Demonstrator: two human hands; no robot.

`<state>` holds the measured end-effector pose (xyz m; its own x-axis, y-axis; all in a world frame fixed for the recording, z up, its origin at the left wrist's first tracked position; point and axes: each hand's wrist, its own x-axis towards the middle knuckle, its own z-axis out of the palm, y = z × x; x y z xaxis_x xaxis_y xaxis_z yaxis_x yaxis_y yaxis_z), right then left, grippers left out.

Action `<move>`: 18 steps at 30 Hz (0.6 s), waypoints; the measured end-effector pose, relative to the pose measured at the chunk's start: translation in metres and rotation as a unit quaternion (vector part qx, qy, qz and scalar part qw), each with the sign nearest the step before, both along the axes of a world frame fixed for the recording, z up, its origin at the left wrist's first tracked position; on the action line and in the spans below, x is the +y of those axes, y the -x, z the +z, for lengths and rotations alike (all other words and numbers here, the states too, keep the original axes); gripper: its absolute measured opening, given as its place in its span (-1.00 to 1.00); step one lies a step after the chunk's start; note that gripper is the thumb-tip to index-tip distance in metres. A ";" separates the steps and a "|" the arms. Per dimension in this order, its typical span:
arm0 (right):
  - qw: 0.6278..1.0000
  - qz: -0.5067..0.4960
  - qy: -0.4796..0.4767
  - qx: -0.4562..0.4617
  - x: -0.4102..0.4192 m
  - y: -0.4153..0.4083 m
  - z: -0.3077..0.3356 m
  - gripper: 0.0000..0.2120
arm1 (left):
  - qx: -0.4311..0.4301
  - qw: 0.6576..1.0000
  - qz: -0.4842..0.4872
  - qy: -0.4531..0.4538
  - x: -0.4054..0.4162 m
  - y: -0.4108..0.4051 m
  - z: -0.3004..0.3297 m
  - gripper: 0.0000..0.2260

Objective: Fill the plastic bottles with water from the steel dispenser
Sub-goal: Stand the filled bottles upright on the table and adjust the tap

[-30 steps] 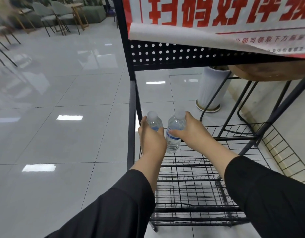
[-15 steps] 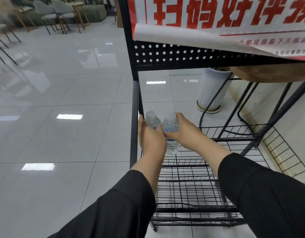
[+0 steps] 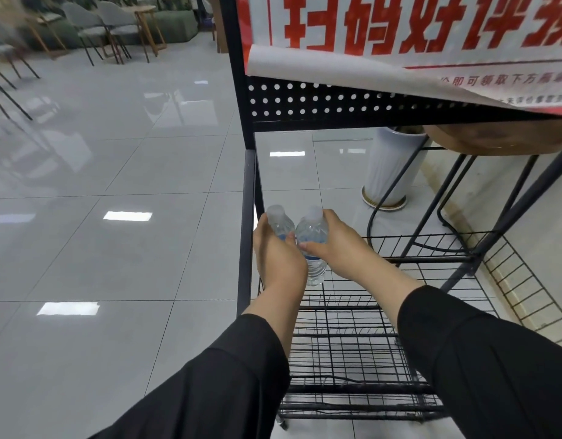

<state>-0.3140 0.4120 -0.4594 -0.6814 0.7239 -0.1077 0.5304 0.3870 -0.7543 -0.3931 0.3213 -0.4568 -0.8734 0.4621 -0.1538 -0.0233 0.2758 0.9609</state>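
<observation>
The left hand [image 3: 278, 258] grips a small clear plastic bottle [image 3: 279, 222], fingers curled round its body so that only the shoulder and white cap show above them. The right hand [image 3: 335, 245] grips a second clear bottle [image 3: 312, 248] just beside the first, thumb across the front of its label and fingers wrapped behind. Both bottles stand upright and capped, their shoulders almost touching, held over the far left corner of the black wire rack [image 3: 346, 337]; whether their bases rest on the wire shelf or hang just above it cannot be told. Both forearms reach out over the rack from black sleeves [image 3: 482, 372]. Above the rack's shelf, a perforated black panel [image 3: 330, 101] crosses its frame, and a white banner [image 3: 400, 33] with red characters hangs over that panel. Behind the rack stands a white ribbed floor pot [image 3: 390, 172], beside a round wooden table [image 3: 494, 139] on thin black legs. Left of the rack spreads a glossy grey tiled floor [image 3: 115, 217], with grey chairs [image 3: 93, 23] well beyond it.
</observation>
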 end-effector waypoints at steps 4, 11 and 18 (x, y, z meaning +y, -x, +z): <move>1.000 -0.010 0.000 -0.001 0.003 0.004 -0.001 -0.31 | -0.006 1.000 0.000 0.005 0.003 0.001 0.003 -0.57; 1.000 -0.007 0.009 -0.002 0.003 0.005 -0.003 -0.18 | 0.043 0.998 -0.014 0.035 -0.002 0.005 0.008 -0.45; 1.000 -0.021 0.020 -0.011 0.003 0.002 -0.004 -0.02 | 0.041 0.999 -0.030 -0.002 -0.006 -0.002 0.013 -0.50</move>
<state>-0.3157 0.4151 -0.4637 -0.6484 0.7460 -0.1517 0.5614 0.3340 -0.7571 -0.3908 0.3149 -0.4436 -0.8541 0.5136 -0.0817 0.0707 0.2703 0.9602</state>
